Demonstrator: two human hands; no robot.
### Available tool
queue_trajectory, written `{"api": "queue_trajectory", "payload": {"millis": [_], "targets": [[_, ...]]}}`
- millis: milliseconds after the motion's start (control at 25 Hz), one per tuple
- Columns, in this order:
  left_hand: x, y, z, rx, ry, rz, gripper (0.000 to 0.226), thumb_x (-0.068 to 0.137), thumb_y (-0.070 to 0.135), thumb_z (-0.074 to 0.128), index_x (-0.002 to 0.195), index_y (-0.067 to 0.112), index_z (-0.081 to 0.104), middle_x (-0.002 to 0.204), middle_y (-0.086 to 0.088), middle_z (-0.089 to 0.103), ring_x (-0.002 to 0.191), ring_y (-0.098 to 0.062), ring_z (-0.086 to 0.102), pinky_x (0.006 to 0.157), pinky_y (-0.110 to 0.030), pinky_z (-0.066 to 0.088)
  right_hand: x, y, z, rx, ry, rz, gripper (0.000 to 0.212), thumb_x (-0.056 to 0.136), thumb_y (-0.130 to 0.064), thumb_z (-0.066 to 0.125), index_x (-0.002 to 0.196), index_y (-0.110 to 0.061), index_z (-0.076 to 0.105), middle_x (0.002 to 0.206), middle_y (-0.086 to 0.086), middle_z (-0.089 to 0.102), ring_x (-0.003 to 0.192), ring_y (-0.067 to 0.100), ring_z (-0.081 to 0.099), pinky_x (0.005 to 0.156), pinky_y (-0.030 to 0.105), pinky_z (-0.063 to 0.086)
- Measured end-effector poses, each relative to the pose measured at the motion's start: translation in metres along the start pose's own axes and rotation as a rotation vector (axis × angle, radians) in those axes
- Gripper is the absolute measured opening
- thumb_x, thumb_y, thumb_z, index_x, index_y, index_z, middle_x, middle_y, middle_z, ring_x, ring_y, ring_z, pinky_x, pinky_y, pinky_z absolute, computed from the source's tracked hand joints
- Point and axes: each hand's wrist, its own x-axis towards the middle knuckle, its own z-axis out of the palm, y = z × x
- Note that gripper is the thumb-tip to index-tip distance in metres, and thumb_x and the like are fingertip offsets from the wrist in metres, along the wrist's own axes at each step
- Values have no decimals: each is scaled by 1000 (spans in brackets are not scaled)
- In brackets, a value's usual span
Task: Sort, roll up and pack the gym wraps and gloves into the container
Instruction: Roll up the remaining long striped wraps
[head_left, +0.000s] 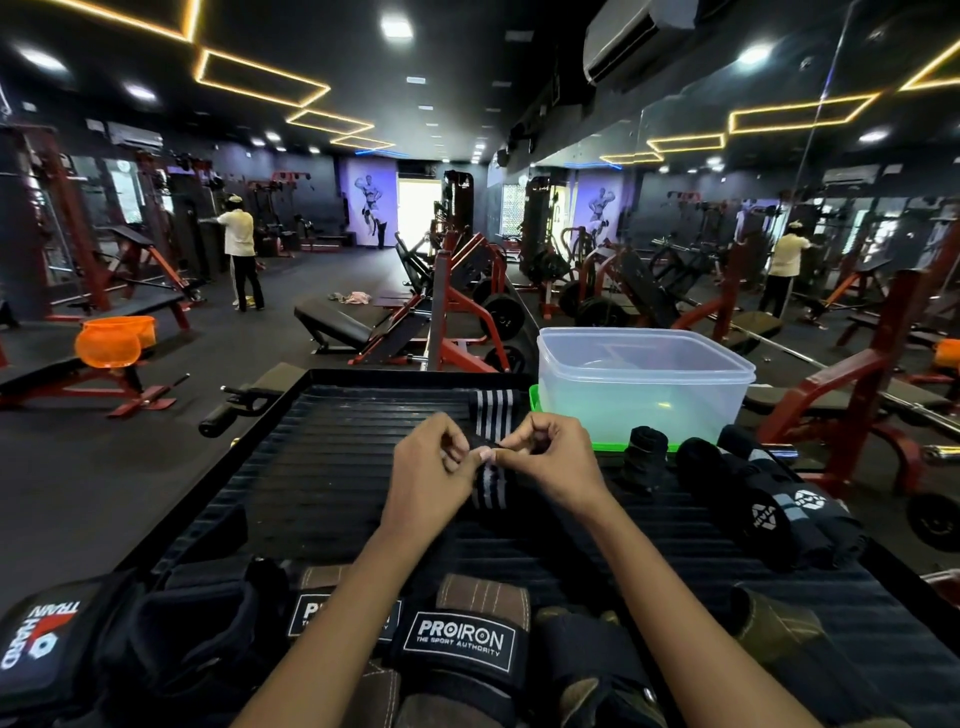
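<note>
Head view, single entry.

Work surface: ribbed black platform (337, 467), gym floor and machines behind.

Item in hand: striped wrap (485, 486), black with white stripes, lying lengthwise at the platform's middle; its far end (491, 410) stretches flat toward the container. Left hand (431, 483) and right hand (545, 467) meet over it, fingers curled, thumb and fingertips of each pinching the wrap at one spot between them. Whether a roll has begun under the fingers cannot be told.

Receptacle: clear plastic container (644, 389), lid off, at the far right of the platform, seated on a green tray (535, 402). It appears to hold no wraps yet.

Finished stock: rolled black wraps (647, 460), just in front of the container, with further dark rolled bundles (779, 514) to their right, one showing a white logo.

Unsorted stock: PROIRON gloves (462, 644) along the near edge, between the forearms; another black glove (41, 639) at the near left.

Step judged: rolling stage, mid-task; packing not begun.

Next move calls for: keeping the pinch tight and even, turning the wrap over itself along its length so the stripes stay aligned, then securing the end.
</note>
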Motion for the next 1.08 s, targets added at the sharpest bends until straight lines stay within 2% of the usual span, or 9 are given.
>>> {"api": "queue_trajectory", "payload": {"millis": [160,320,440,520,640,760,880,1000,1080], "targets": [[-3,-1,6,-68,-158,-31,21,80,7,71,100,13,67,93,1,68,81,-4,66,74,-22,57,-1,-1,11,177,24,41,21,73,0,80,62,-13,68,61,3,69,56,9,62,58,24,51],[5,-2,-2,-118,-18,-47,22,83,5,71,104,12,73,96,3,72,89,-4,66,76,-6,48,-2,-7,14,268,-173,-40,19,86,7,63,94,-5,75,84,3,75,79,11,67,71,21,53],[7,3,-8,-190,10,-81,23,88,3,64,98,20,75,91,12,71,85,5,63,75,-2,44,-1,-10,12,213,-80,-129,22,85,3,63,99,-13,70,86,2,70,83,13,62,69,25,51],[9,5,-10,-312,-54,-108,29,89,2,63,90,29,72,88,17,72,86,4,66,78,-7,46,1,-7,7,108,17,-154,27,83,-4,71,105,-19,68,96,0,66,89,8,60,75,23,49],[12,9,-15,-700,-52,-153,26,86,-2,62,89,21,74,89,5,76,87,-8,70,78,-19,53,0,0,-3,-14,-203,-79,52,78,-15,77,123,-34,58,127,-5,60,120,5,54,102,30,44],[18,8,-27,-1141,-10,-209,17,68,19,79,84,17,78,87,-3,76,81,-11,71,71,-21,57,-3,9,-4,-686,-456,-101,71,78,-32,75,140,-34,42,146,-8,42,138,11,32,117,43,24],[22,6,-36,-1212,-10,-252,35,58,26,86,88,14,73,83,-2,75,74,-10,71,66,-21,58,-3,18,-1,-961,-381,-153,57,81,-38,71,131,-30,46,141,-8,42,134,17,31,110,45,26],[23,9,-36,-1225,70,-343,8,87,7,58,93,10,62,73,1,74,64,-7,69,60,-19,57,-3,23,0,-909,-372,-151,38,85,-34,67,117,-23,50,128,-6,50,124,18,39,99,41,34],[25,5,-33,-1176,134,-377,14,94,2,50,94,10,62,74,1,74,66,-7,69,63,-19,57,-4,21,3,-890,-359,-238,18,89,-27,61,102,-19,51,112,-3,56,115,20,45,89,37,35]]}}
